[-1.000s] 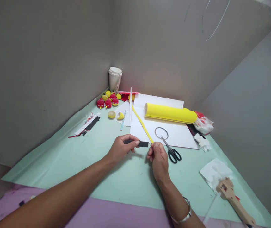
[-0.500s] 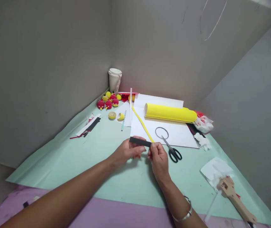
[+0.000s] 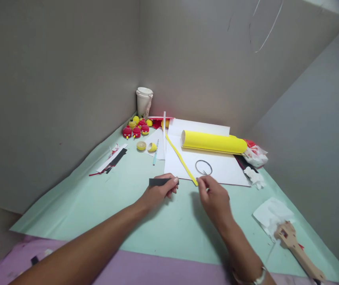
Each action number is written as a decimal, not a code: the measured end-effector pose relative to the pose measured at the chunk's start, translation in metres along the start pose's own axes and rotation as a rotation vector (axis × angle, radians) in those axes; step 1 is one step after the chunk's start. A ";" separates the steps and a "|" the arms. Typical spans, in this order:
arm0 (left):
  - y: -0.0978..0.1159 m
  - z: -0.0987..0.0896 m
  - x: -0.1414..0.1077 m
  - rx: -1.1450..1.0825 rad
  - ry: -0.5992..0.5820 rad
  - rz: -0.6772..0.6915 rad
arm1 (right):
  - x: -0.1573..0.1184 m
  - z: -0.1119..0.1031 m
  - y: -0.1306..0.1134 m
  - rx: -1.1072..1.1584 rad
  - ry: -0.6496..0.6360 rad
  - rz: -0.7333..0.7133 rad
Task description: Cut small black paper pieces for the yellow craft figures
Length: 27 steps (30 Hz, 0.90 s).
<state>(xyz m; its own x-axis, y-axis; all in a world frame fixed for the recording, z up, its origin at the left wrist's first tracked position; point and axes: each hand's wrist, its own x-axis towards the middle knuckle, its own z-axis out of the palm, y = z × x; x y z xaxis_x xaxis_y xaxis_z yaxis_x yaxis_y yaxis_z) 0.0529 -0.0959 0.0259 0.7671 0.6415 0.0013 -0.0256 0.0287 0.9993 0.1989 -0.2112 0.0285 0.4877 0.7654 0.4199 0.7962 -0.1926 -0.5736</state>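
My left hand (image 3: 160,191) is closed on a short black paper strip (image 3: 157,182), pinched between thumb and fingers above the mat. To its right, my right hand (image 3: 215,198) is apart from the strip, thumb and forefinger drawn close together. Whether something small sits between those fingertips I cannot make out. Just by them lies the end of a narrow yellow strip (image 3: 184,163). The scissors are mostly hidden behind my right hand; only the blade tips (image 3: 205,172) show, inside a dark ring (image 3: 197,163) on the white sheet (image 3: 175,168).
A yellow roll (image 3: 213,141) lies on the white sheet. Several red and yellow balls (image 3: 136,132) stand back left by a lidded white cup (image 3: 144,103). Paper scraps (image 3: 112,158) lie left, a pen (image 3: 156,152) in the middle, a beige glue gun (image 3: 300,249) at right.
My right hand has let go of the black strip and moved right, over the scissors' handles. My left hand keeps the strip and has shifted slightly left.
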 end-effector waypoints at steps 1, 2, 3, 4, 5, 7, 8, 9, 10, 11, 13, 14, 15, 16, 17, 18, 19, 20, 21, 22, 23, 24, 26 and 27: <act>0.001 0.000 0.000 -0.009 0.003 -0.008 | 0.005 -0.010 0.006 -0.140 0.005 0.034; 0.002 0.000 0.000 -0.019 0.006 -0.016 | 0.009 -0.020 0.012 -0.269 -0.026 0.084; 0.003 0.000 0.000 -0.028 0.011 -0.024 | 0.012 -0.029 0.017 -0.404 -0.082 0.148; 0.003 0.000 0.000 -0.034 0.018 -0.031 | 0.015 -0.036 0.022 -0.525 -0.172 0.199; 0.003 0.000 0.000 -0.039 0.030 -0.037 | 0.016 -0.042 0.026 -0.624 -0.262 0.254; 0.003 0.000 0.000 -0.048 0.069 -0.048 | 0.016 -0.047 0.031 -0.740 -0.435 0.333; 0.003 0.000 0.000 -0.051 0.090 -0.053 | 0.015 -0.048 0.032 -0.764 -0.491 0.353; 0.002 -0.001 0.001 -0.055 0.107 -0.056 | 0.014 -0.047 0.032 -0.773 -0.526 0.362; 0.002 -0.001 0.001 -0.061 0.121 -0.058 | 0.014 -0.045 0.031 -0.773 -0.542 0.363; 0.001 -0.002 0.001 -0.069 0.132 -0.060 | 0.013 -0.044 0.031 -0.772 -0.544 0.363; 0.001 -0.003 0.002 -0.091 0.144 -0.065 | 0.013 -0.041 0.029 -0.776 -0.542 0.369; 0.000 -0.004 0.003 -0.105 0.147 -0.066 | 0.014 -0.041 0.029 -0.775 -0.536 0.374; 0.000 -0.005 0.003 -0.117 0.150 -0.067 | 0.015 -0.042 0.029 -0.772 -0.529 0.380; 0.000 -0.006 0.004 -0.128 0.153 -0.069 | 0.016 -0.045 0.030 -0.772 -0.526 0.386; 0.000 -0.006 0.004 -0.140 0.156 -0.072 | 0.017 -0.050 0.031 -0.764 -0.518 0.390; 0.000 -0.007 0.005 -0.154 0.161 -0.076 | 0.018 -0.056 0.032 -0.749 -0.503 0.395; 0.000 -0.007 0.005 -0.170 0.167 -0.081 | 0.019 -0.062 0.032 -0.732 -0.480 0.393; 0.000 -0.007 0.005 -0.187 0.173 -0.088 | 0.020 -0.069 0.032 -0.660 -0.417 0.393; 0.000 -0.007 0.006 -0.205 0.179 -0.096 | 0.021 -0.074 0.031 -0.568 -0.332 0.400; 0.000 -0.007 0.006 -0.221 0.184 -0.103 | 0.021 -0.078 0.029 -0.453 -0.249 0.400; 0.000 -0.007 0.005 -0.234 0.186 -0.105 | 0.021 -0.079 0.024 -0.303 -0.183 0.417; 0.000 -0.007 0.005 -0.240 0.186 -0.102 | 0.020 -0.076 0.019 -0.117 -0.141 0.412; 0.000 -0.007 0.005 -0.238 0.182 -0.075 | 0.016 -0.062 0.004 0.313 -0.138 0.375; -0.001 -0.007 0.004 -0.232 0.179 -0.055 | 0.013 -0.051 -0.004 0.477 -0.167 0.381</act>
<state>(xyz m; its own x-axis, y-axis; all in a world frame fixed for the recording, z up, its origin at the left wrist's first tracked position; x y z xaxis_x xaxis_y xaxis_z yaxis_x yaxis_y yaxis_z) 0.0515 -0.0876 0.0249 0.6466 0.7586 -0.0798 -0.1489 0.2282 0.9622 0.2202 -0.2320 0.0721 0.6123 0.7901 0.0306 0.3116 -0.2055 -0.9277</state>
